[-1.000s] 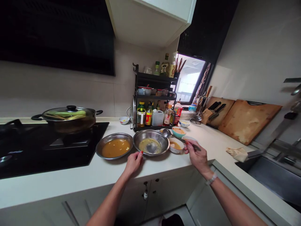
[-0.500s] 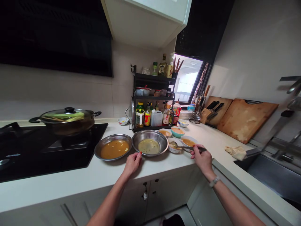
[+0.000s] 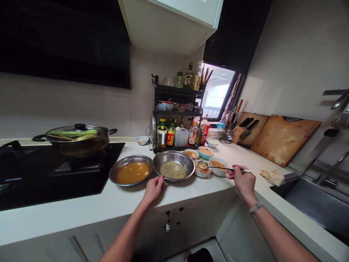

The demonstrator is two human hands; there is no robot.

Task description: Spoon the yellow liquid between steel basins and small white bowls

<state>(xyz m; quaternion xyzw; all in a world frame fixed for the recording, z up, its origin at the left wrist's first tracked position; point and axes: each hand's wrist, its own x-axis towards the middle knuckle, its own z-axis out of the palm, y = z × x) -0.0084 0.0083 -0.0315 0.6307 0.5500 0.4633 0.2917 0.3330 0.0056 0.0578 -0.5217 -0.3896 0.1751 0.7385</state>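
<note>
My left hand (image 3: 154, 188) rests on the counter with its fingers curled against the near rim of a steel bowl (image 3: 173, 162) that holds pale green liquid. My right hand (image 3: 242, 180) is closed on the handle of a metal ladle (image 3: 215, 167). The ladle's scoop hangs over a small white bowl (image 3: 202, 171) with orange sauce. Another white bowl (image 3: 219, 166) of orange sauce sits just right of it, under the ladle handle. A steel dish (image 3: 131, 173) of orange-brown sauce lies to the left.
A lidded wok (image 3: 75, 137) sits on the black hob (image 3: 54, 171). A black rack (image 3: 177, 120) of bottles stands at the back, with small bowls (image 3: 205, 151) before it. Cutting boards (image 3: 283, 138) and a knife block (image 3: 242, 133) lean at right. A cloth (image 3: 274, 176) lies near the sink (image 3: 313, 203).
My right hand has carried the ladle out of the steel bowl and to the right, over the small white bowl. The left hand stays at the steel bowl's rim.
</note>
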